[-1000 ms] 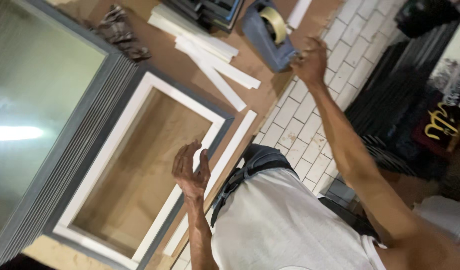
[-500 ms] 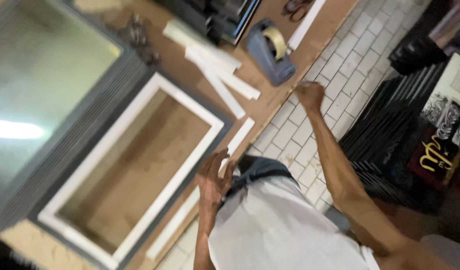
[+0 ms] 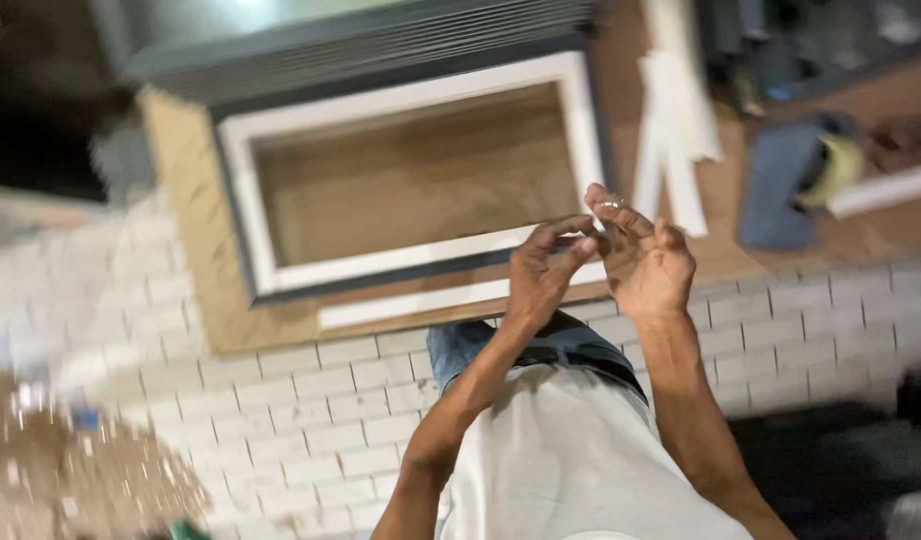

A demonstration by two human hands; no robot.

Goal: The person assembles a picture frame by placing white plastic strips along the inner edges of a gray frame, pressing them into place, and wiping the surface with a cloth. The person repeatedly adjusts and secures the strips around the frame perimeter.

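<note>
Left hand [image 3: 544,268]: fingertips meeting right hand, contents unclear.
Right hand [image 3: 646,262]: raised, fingers curled, grip unclear.
Frame [image 3: 411,180]: white, grey-edged, on worktop [image 3: 196,250].
Tape dispenser [image 3: 796,180]: blurred, right.

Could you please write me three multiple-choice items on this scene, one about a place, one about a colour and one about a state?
1. Where does the white-edged frame lie?
A. on the brown bench top
B. on the tiled floor
C. on a shelf

2. What colour is the tape dispenser?
A. red
B. blue-grey
C. green

3. How are the two hands?
A. far apart
B. flat on the bench
C. raised together, fingertips meeting

Answers: 1 A, the frame rests on the brown top above the white tiles. 2 B, its blurred body looks blue-grey. 3 C, the left hand and right hand meet at the fingertips over the bench edge.
</note>
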